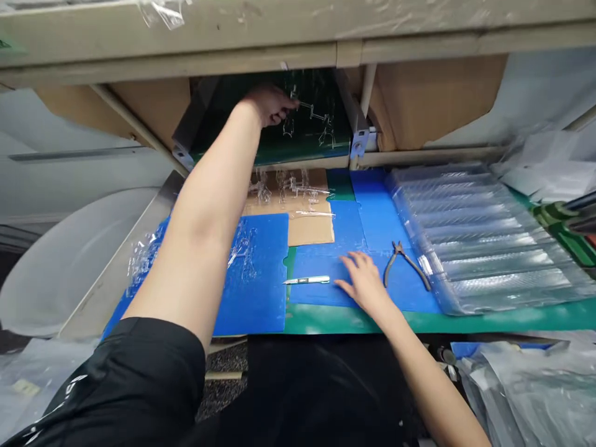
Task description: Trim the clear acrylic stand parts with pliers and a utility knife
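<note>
My left hand [270,105] reaches under the beam to a dark green conveyor-like surface [223,136]. Its fingers are pinched on the end of a clear plastic molded piece [311,112] with thin branches. Low over the blue sheet [326,248], my right hand [365,279] is open with fingers apart and holds nothing. Left of it lies a pen-like knife [307,280] with a pale handle. On its right, a pair of pliers [403,264] rests with handles spread. More clear branched pieces [298,186] lie on brown cardboard [310,230], and others on the left blue sheet [261,310].
A clear ribbed plastic tray [484,236] covers the right of the green bench [354,316]. A beige beam [233,59] crosses above my left arm. Metal side rails [356,133] flank the dark green surface. Plastic bags [535,385] sit at lower right, and a round translucent bin [84,261] at left.
</note>
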`<state>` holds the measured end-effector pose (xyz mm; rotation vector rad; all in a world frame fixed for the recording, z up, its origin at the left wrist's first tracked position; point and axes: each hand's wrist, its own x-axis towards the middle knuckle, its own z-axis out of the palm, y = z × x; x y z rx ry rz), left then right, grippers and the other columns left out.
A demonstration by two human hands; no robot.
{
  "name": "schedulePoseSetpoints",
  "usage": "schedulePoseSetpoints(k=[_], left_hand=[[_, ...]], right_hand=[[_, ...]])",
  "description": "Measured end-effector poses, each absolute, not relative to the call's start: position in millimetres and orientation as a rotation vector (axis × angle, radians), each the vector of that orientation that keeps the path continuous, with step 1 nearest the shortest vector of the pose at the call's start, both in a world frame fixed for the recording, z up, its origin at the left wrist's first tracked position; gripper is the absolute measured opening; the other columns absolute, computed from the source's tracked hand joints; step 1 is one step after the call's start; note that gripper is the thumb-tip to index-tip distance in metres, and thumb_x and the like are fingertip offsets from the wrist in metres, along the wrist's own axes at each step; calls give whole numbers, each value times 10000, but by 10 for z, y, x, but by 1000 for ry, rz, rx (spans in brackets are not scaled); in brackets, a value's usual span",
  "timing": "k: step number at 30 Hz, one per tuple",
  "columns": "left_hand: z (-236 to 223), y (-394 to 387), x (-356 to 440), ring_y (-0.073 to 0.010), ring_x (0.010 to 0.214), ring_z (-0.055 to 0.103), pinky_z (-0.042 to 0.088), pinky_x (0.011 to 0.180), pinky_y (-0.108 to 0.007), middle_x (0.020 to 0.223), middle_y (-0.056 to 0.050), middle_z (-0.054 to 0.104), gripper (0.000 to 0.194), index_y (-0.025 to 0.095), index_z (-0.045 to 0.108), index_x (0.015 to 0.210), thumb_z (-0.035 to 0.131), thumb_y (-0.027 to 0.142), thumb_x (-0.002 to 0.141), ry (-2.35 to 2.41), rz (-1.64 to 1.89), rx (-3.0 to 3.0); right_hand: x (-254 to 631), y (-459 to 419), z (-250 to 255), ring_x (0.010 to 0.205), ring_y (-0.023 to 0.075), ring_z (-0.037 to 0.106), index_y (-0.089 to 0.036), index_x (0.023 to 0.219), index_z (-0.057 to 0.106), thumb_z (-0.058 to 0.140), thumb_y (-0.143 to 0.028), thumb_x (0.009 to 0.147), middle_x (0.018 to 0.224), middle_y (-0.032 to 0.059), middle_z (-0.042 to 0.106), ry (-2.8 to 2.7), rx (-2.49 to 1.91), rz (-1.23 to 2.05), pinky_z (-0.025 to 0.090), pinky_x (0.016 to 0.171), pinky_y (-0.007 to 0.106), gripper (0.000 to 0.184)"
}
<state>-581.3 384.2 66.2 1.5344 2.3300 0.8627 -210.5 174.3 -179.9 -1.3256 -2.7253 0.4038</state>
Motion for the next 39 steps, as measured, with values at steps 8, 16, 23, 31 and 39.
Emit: schedulePoseSetpoints(k=[8, 16, 23, 31, 39], left_hand=[[188, 1650, -5578, -115, 602, 673, 538, 614, -280, 667, 20, 695, 290, 213, 648, 782, 710, 379, 1012, 1944, 1218, 1589], [-1039, -138, -5056, -179, 566, 709, 591, 518, -311, 793, -1, 728, 189, 229, 622, 993, 711, 395, 1000, 1844, 1325, 1109], [-1557, -400, -4713, -158, 571, 689, 560, 559, -287, 771, -6, 702, 259, 227, 630, 918, 627, 441, 1065, 1632, 1214, 984], [-1764, -364, -4737, -109, 498, 609, 487, 506, -234, 720, 2, 667, 403, 196, 590, 876, 653, 556, 1047, 1406, 1343, 762], [-1960, -222, -4793, -73, 500, 568, 437, 490, -202, 754, 6, 662, 413, 186, 591, 850, 731, 542, 1006, 1334, 1557, 589]], right_hand=[[-2886, 1286, -1808, 1246, 303, 629, -184, 1214, 721, 679, -283, 1070, 1279, 118, 694, -2880, -1085, 456, 558, 1037, 467, 181], [-2523, 2138, -1720, 1196, 289, 657, -131, 1322, 641, 575, -339, 1119, 1299, 147, 673, -2519, -1850, 154, 575, 967, 444, 298], [-2070, 2228, -1715, 1356, 507, 536, -19, 1470, 488, 627, -604, 1042, 1425, 378, 558, -2330, -2130, 46, 466, 1067, 606, 738], [-1480, 2170, -1732, 1324, 551, 618, 18, 1459, 514, 766, -503, 900, 1401, 416, 595, -2349, -2371, 346, 504, 1065, 648, 805], [-1430, 1253, -1207, 1118, 361, 723, -202, 1321, 642, 474, -326, 958, 1239, 183, 704, -2134, -2024, 731, 590, 927, 458, 419]])
